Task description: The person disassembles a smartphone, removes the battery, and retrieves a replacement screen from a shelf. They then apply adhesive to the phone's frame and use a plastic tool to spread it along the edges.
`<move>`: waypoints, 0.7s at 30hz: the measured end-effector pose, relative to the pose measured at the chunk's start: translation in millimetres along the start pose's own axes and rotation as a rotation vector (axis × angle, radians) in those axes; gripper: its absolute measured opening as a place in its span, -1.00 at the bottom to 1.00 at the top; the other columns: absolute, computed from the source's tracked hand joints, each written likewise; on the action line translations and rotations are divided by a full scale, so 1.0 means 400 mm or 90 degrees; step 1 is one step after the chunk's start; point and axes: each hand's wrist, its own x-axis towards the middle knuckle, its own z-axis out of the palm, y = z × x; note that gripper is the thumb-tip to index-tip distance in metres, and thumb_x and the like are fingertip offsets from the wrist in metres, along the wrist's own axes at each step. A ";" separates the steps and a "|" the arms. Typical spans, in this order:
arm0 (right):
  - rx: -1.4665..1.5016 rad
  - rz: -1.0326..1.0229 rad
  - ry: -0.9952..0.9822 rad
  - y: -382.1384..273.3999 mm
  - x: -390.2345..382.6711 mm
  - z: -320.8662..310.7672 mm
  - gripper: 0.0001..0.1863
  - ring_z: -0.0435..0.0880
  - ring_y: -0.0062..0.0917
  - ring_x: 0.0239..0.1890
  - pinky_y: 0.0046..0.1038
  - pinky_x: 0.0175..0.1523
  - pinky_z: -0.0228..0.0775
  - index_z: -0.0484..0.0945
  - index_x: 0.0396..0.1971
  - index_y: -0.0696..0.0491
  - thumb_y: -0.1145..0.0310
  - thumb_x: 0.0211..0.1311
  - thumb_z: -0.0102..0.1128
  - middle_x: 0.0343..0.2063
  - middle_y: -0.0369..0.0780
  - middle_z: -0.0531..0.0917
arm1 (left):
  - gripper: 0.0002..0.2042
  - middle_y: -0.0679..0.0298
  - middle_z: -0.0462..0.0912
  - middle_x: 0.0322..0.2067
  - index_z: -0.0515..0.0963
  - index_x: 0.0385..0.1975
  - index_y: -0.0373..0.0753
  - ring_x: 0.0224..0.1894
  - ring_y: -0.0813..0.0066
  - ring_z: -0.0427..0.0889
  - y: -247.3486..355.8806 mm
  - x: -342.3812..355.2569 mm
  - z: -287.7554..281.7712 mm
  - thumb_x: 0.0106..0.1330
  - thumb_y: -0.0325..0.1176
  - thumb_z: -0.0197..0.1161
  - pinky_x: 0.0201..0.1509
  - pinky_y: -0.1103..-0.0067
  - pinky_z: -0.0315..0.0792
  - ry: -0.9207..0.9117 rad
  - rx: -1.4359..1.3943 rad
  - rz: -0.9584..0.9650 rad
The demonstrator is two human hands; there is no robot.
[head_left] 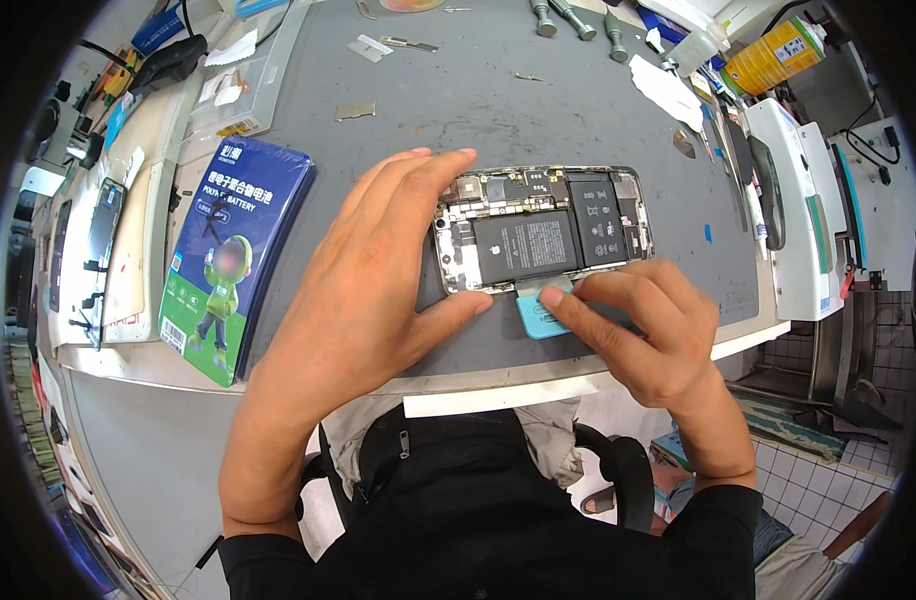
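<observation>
An opened smartphone [462,264] lies lengthwise on the grey mat, its inner parts showing. Two black battery cells [526,246] fill much of its middle and right. My left hand [363,265] clasps the phone's left end, fingers over the far edge and thumb by the near edge. Between thumb and fingers, my right hand [658,330] pinches a teal-handled pry tool [540,317]. The tool's thin flat end meets the phone's near edge beside the larger cell; whether it reaches under the cell is hidden.
A blue and green battery box [240,215] lies left of my left hand. Small metal plates [356,110] are scattered farther back. Several screwdrivers [615,38] lie at the far edge, near a yellow can [773,58]. A clear tray [268,85] sits at the far left.
</observation>
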 end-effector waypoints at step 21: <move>0.000 0.003 0.010 -0.008 -0.019 0.009 -0.52 0.58 -0.53 -0.40 -0.56 -0.42 0.45 0.79 -0.11 0.03 0.40 -0.16 0.26 -0.35 -0.32 0.66 | -0.17 -0.04 0.44 0.27 0.35 0.32 -0.29 0.34 -0.04 0.41 0.000 -0.001 -0.003 -0.05 -0.46 0.58 0.41 0.31 0.32 -0.011 0.009 0.001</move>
